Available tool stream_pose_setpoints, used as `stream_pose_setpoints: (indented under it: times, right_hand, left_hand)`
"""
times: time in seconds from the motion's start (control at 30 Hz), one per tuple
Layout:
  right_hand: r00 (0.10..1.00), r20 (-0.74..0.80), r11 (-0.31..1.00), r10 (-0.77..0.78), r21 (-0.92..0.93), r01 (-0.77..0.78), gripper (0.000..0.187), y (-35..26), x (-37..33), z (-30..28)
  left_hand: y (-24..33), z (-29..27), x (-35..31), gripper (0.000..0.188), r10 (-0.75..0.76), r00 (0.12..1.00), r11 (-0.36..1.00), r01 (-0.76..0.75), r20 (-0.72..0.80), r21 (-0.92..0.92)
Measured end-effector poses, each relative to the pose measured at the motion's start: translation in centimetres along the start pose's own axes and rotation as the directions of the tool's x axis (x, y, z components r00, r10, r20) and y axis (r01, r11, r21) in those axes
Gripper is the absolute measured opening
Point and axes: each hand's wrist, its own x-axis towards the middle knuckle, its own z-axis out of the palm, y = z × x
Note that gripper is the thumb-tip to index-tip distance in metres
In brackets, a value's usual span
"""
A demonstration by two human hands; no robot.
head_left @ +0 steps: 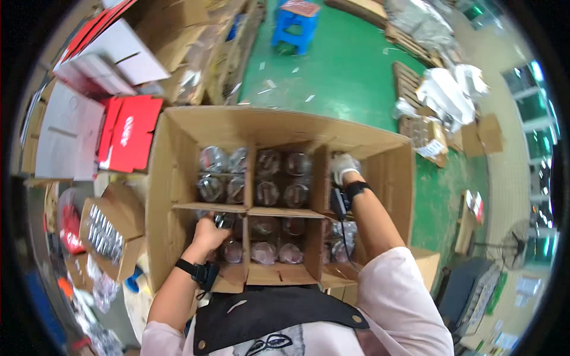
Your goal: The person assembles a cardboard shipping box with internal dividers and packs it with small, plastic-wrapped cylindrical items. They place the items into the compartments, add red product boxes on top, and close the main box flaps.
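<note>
Large open cardboard box (285,124) sits right in front of the person, split by cardboard dividers (285,212) into six compartments, two rows of three. Round, shiny, clear-looking items (267,193) stand in the far left and far middle compartments, grouped in fours; near-row ones look pinkish, partly in shadow. Left hand (209,235) is down in the near left compartment, fingers bent, thumb and forefinger a little apart at a dark shiny object (223,221); can't tell whether they grip it. Right hand (344,168), in a white glove, reaches into the far right compartment by the divider; its fingertips are hidden, so how far they're spread and what they hold can't be told. Black strap (187,267) on left wrist, another black band (357,189) on right, dark device (339,203) beside it. Person wears a black apron (279,314) over pale short sleeves. Left of the box: red carton (127,133), white carton (66,133), and a smaller cardboard box (132,258) with rows of silvery items. Beyond: green floor (350,71), blue stool (295,29), white plastic (445,95) on the right, fan (513,243) farther down that side.
</note>
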Motion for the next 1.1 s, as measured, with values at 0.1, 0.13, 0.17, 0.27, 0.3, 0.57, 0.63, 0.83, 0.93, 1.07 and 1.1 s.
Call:
stream_pose_setpoints:
  times: [0.1,0.13,0.17,0.27,0.3,0.57,0.63,0.83,0.93,1.07,1.1]
  right_hand:
    - [0.987,-0.018,0.977,0.157,0.151,-0.153,0.032,-0.5,1.5,1.5]
    - [0.987,-0.04,0.944,0.156,0.3,-0.138,0.031,-0.2,2.0,2.1]
    - [0.965,-0.097,0.874,0.244,0.452,-0.175,0.029,-1.9,1.2,1.1]
    - [0.843,-0.137,0.646,0.52,0.709,-0.283,0.027,-1.3,3.7,5.0]
    - [0.791,-0.135,0.572,0.597,0.762,-0.302,0.027,-1.0,4.8,6.6]
    - [0.949,0.043,-0.307,0.312,0.95,0.058,0.019,5.2,-7.3,-1.7]
    - [0.968,-0.017,-0.084,0.252,0.996,0.039,0.022,8.6,-6.3,0.8]
    - [0.845,-0.093,0.684,0.526,0.636,-0.356,0.044,5.1,-1.5,3.0]
    - [0.866,-0.042,0.728,0.498,0.563,-0.391,0.035,3.0,-2.5,-0.4]
    - [0.854,0.075,0.64,0.515,0.629,-0.441,0.04,4.8,-0.6,2.9]
    - [0.855,0.012,0.651,0.518,0.643,-0.403,0.04,4.8,0.0,3.6]
  left_hand:
    - [-0.4,-2.7,-2.4,0.049,-0.071,0.997,0.897,0.073,0.021,-0.437]
    - [-0.6,-3.8,-3.1,0.046,-0.197,0.979,0.791,0.192,0.055,-0.58]
    - [-2.5,-3.9,-3.1,0.043,-0.243,0.968,0.795,0.159,-0.068,-0.585]
    - [-0.9,-3.4,-0.2,0.041,-0.328,0.934,0.943,0.317,-0.14,-0.099]
    - [-2.1,-1.6,1.1,0.038,-0.237,0.922,0.967,0.253,-0.306,0.014]
    - [-12.9,2.3,4.9,0.03,0.162,0.967,0.973,-0.122,-0.199,0.196]
    - [-5.9,0.4,2.5,0.03,0.294,0.94,0.935,-0.246,-0.173,0.254]
    - [-0.9,-0.8,0.6,0.028,-0.349,0.907,0.66,0.415,0.234,-0.626]
    - [-1.8,-1.5,0.2,0.015,-0.442,0.822,0.444,0.549,0.36,-0.709]
    - [-1.9,-0.3,0.8,0.029,-0.434,0.844,0.615,0.533,0.314,-0.582]
    - [-2.3,0.3,1.0,0.03,-0.426,0.856,0.656,0.515,0.294,-0.552]
